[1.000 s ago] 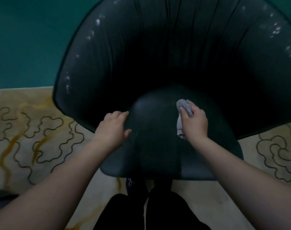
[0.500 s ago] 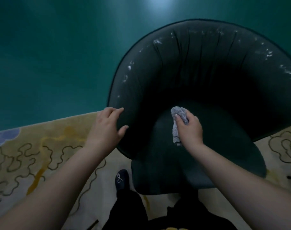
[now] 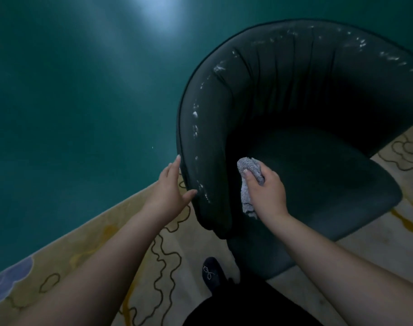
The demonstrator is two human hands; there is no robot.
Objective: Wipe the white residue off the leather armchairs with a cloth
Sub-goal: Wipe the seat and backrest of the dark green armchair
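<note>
Soft, limp cloth is bunched in the right hand; the firm armchair rim is steadied by the open left hand.

Nothing here can be read: I see no words, labels, brand marks or numbers on anything. The only markings are wavy line patterns on the rug and a small bow-shaped ornament on the dark shoe, neither of which forms lettering.
</note>
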